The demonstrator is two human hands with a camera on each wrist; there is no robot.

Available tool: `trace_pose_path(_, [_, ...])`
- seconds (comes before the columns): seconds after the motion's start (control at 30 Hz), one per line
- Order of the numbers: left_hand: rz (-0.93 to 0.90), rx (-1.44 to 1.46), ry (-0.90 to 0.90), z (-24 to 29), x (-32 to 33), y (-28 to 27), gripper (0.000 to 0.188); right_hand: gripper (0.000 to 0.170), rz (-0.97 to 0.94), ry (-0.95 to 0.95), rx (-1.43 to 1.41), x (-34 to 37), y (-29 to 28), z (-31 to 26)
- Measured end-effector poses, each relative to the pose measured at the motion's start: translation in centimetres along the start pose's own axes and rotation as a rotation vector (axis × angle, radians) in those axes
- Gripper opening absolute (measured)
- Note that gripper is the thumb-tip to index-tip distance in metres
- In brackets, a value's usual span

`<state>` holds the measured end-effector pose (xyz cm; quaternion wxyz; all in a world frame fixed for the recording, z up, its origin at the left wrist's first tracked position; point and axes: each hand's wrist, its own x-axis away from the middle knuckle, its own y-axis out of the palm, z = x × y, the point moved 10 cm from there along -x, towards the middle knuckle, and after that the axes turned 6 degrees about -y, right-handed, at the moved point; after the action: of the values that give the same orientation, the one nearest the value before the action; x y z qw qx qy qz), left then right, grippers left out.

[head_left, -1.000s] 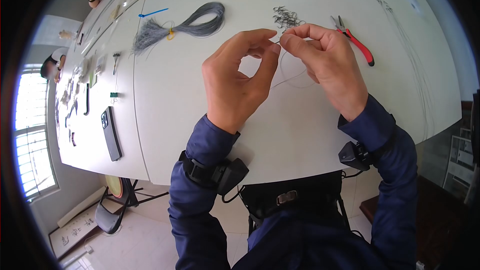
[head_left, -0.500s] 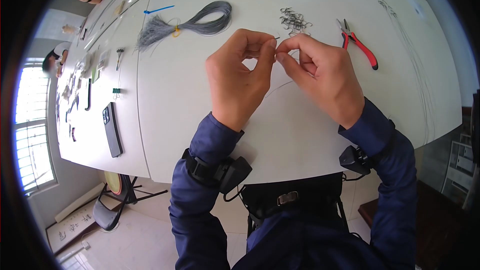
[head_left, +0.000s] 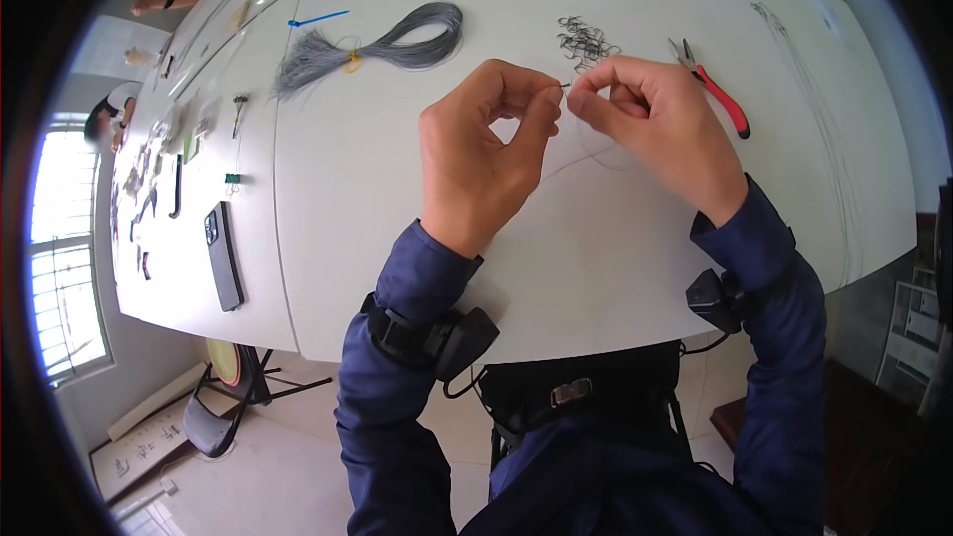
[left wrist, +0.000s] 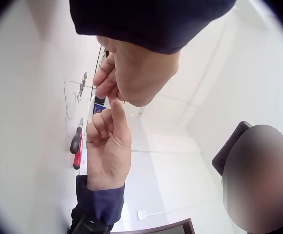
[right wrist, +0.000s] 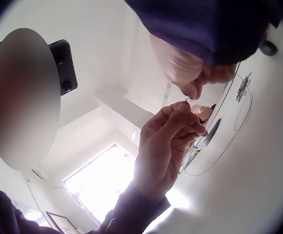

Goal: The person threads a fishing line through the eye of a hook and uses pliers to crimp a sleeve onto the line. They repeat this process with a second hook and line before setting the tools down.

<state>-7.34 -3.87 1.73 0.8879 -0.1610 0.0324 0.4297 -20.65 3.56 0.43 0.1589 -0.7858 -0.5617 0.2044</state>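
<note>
My left hand [head_left: 481,154] pinches a tiny dark fish hook [head_left: 565,86] between thumb and index finger, its end sticking out past the fingertips. Close beside it, my right hand [head_left: 665,124] has thumb and index finger together on a thin grey line [left wrist: 65,100]. That line hangs in a wide loop below the hands and runs to both of them. The fingers hide most of the hook and where the line meets it. Just beyond the hands lies a loose pile of dark hooks [head_left: 586,40]. Red-handled pliers [head_left: 730,109] lie behind the right hand.
A grey hank of line [head_left: 422,50] with a yellow tie lies at the back left, near a blue strip [head_left: 320,18]. Long thin strands [head_left: 829,139] stretch along the right side. A phone [head_left: 224,258] and a green clip [head_left: 233,179] lie left of the table seam. People sit far left.
The right hand first drew back a little toward the left hand's near side, then moved out to the right again. The left hand has shifted slightly right, still pinching the hook.
</note>
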Motion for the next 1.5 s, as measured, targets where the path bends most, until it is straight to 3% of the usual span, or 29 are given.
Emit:
trace_pose_path(0.07, [0.026, -0.031, 0.007, -0.1, -0.1, -0.3, 0.009, 0.014, -0.039, -0.018, 0.090, 0.6, 0.5, -1.5])
trace_pose_path(0.17, [0.004, -0.106, 0.042, -0.3, -0.2, 0.0, 0.009, 0.013, 0.112, -0.279, 0.126, 1.1, -0.1, -4.0])
trace_pose_path(0.33, [-0.131, -0.075, 0.006, -0.3, 0.2, 1.7, 0.009, 0.014, 0.126, -0.145, -0.007, 0.2, -1.2, -1.8])
trace_pose_path(0.47, [-0.113, 0.035, -0.022, 0.0, 0.4, 1.4, 0.008, 0.016, 0.046, -0.067, -0.136, -0.4, -0.6, 1.0])
trace_pose_path(0.57, [-0.047, 0.023, -0.021, 0.0, 0.2, 0.5, 0.007, 0.016, -0.058, 0.006, -0.041, 0.1, 0.1, 0.1])
trace_pose_path(0.67, [-0.006, -0.037, 0.011, -0.2, -0.1, 0.1, 0.007, 0.015, -0.061, -0.066, 0.095, 0.8, 0.4, -2.2])
trace_pose_path(0.77, [-0.053, -0.109, 0.050, -0.2, 0.0, 0.7, 0.007, 0.014, 0.075, -0.287, 0.144, 1.1, -0.4, -4.2])
trace_pose_path(0.87, [-0.105, -0.079, 0.035, 0.0, 0.2, 1.4, 0.007, 0.015, 0.148, -0.186, 0.025, 0.6, -1.3, -2.6])
trace_pose_path(1.07, [-0.053, 0.027, 0.015, 0.2, 0.2, 0.6, 0.008, 0.018, 0.018, -0.032, -0.041, 0.0, -0.4, 0.2])
trace_pose_path(1.17, [-0.002, -0.010, 0.020, -0.2, -0.1, 0.1, 0.008, 0.016, -0.050, -0.053, 0.074, 0.7, 0.3, -1.5])
trace_pose_path(1.27, [-0.031, -0.080, 0.047, -0.2, -0.1, 0.4, 0.008, 0.014, 0.066, -0.307, 0.132, 1.0, -0.2, -3.9])
trace_pose_path(1.5, [-0.117, 0.001, 0.010, 0.4, 0.4, 1.4, 0.007, 0.011, 0.122, -0.165, -0.119, -0.1, -1.1, -0.5])
